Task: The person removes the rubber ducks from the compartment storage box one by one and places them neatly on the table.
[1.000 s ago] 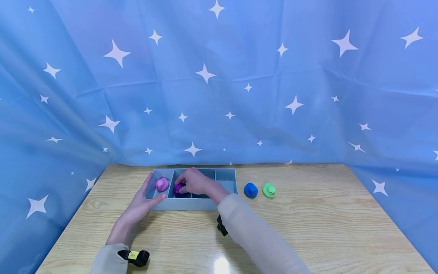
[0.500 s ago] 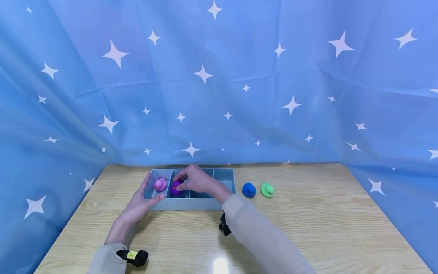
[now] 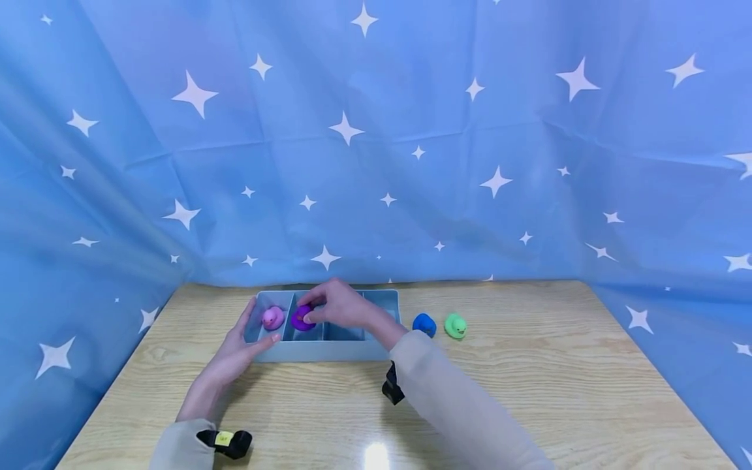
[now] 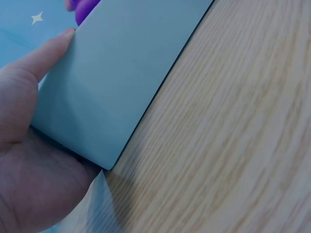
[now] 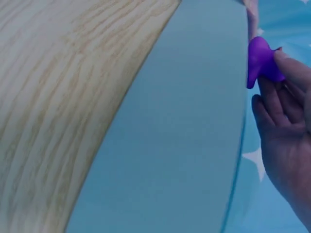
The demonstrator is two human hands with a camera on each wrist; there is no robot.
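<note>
A pink rubber duck (image 3: 273, 318) sits in the leftmost compartment of a light blue divided box (image 3: 329, 351). My left hand (image 3: 232, 352) holds the box's left end, thumb on the front rim and fingers along the end wall. In the left wrist view, the palm (image 4: 43, 179) lies against the box's corner. My right hand (image 3: 341, 305) pinches a purple rubber duck (image 3: 302, 317) between thumb and fingers, over the second compartment from the left. The right wrist view shows the purple duck (image 5: 262, 60) at rim height, tilted in the fingertips.
A blue rubber duck (image 3: 424, 324) and a green rubber duck (image 3: 455, 326) stand on the wooden table (image 3: 558, 378) right of the box. The right sleeve partly overlaps the blue one. Behind the table hangs a blue curtain (image 3: 411, 222) with white stars.
My right hand has raised the purple duck from low in the second compartment up to about rim level. The left hand keeps its hold on the box; the head view has shifted slightly.
</note>
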